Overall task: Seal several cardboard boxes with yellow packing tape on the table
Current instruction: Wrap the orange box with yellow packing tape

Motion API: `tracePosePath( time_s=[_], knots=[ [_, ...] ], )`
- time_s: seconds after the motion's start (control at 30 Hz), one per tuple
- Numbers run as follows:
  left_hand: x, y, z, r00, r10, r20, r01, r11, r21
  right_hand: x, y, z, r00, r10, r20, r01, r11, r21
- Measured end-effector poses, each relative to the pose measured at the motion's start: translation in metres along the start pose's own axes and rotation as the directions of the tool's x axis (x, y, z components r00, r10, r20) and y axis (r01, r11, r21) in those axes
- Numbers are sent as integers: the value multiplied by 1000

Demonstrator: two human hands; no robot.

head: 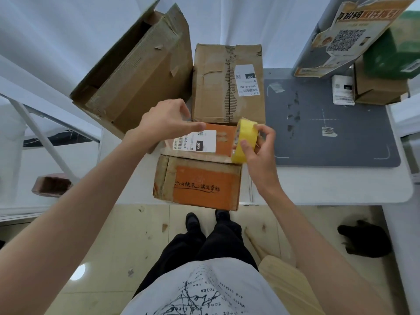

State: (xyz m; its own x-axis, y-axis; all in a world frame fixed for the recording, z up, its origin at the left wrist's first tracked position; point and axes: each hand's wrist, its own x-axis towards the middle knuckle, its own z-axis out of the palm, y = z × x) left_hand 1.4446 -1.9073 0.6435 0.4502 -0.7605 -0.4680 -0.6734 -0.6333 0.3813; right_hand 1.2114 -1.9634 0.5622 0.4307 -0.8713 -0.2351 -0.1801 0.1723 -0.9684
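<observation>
White table (318, 185) runs across mid-frame; a dark grey mat (329, 137) covers its right part, an orange box (200, 180) sits at the near edge in the centre, a brown box (218, 87) just behind it, a big open carton (136, 71) upper left, more boxes (377, 87) upper right

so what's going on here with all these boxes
A person is standing at a white table, about to tape up the orange box at its near edge. The right hand grips a yellow tape roll above the box's right end. The left hand hovers over the box's white label, fingers stretched toward the roll; whether it pinches the tape end is unclear. No yellow strip on the box yet. Two brown boxes, a closed one and an open one, wait behind.
</observation>
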Motion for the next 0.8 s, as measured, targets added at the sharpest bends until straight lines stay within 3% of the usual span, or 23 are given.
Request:
tracePosePath(
  time_s=[0.1, 0.23, 0.4, 0.53, 0.67, 0.8],
  knots=[
    [3, 12, 1, 999, 33, 22, -31, 996, -81, 27, 3, -36, 994, 19, -107, -23, 999, -36],
    [1, 28, 1, 998, 58, 39, -48, 975, -219, 70, 38, -68, 963, 97, -253, -160, 957, -241],
    [-7, 34, -3, 997, 63, 48, -38, 912, -409, 105, 92, -82, 892, 50, -449, -269, 857, -440],
    [-19, 29, -10, 992, 111, 61, -59, 834, -549, 119, 117, -88, 854, 88, -513, -351, 825, -442],
    [-32, 19, -15, 975, 196, 105, -91, 780, -619, 124, 130, -88, 863, 162, -479, -373, 843, -387],
    [-40, 7, -15, 970, 190, 151, -65, 804, -591, 132, 136, -85, 840, 325, -434, -472, 832, -291]
  ],
)
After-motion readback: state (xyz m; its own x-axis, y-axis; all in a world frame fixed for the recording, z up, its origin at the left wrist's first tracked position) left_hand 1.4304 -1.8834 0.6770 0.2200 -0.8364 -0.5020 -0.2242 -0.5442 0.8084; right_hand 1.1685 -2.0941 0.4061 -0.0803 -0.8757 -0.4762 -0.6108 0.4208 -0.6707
